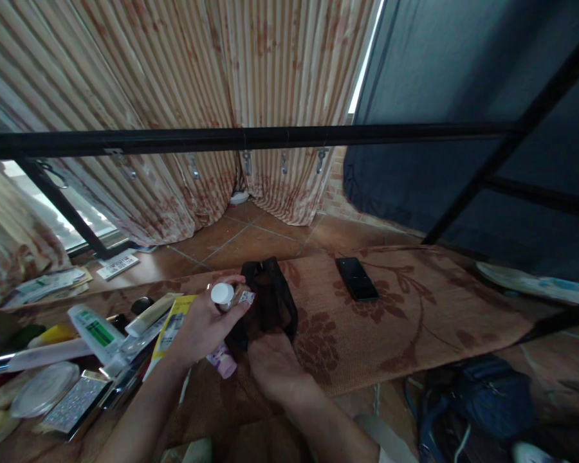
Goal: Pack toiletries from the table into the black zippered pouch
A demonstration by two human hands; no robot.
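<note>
A small bottle with a white cap [222, 294] is gripped in my left hand [205, 331], at the left edge of a black pouch [285, 299]. The pouch stands on a brown patterned cloth [415, 302]. My right hand [270, 357] reaches into the pouch, and its fingers are hidden there. A pink and purple tube [222, 361] lies on the cloth between my forearms. Just left of my left wrist is a yellow package [174, 325].
Several cosmetics crowd the left side, among them a white and green tube [96, 333], a round clear container [45, 389] and a glittery case [77, 402]. A black phone [357, 279] lies to the right. A dark metal bar [270, 136] crosses before the curtains. A dark blue backpack [492, 392] rests below right.
</note>
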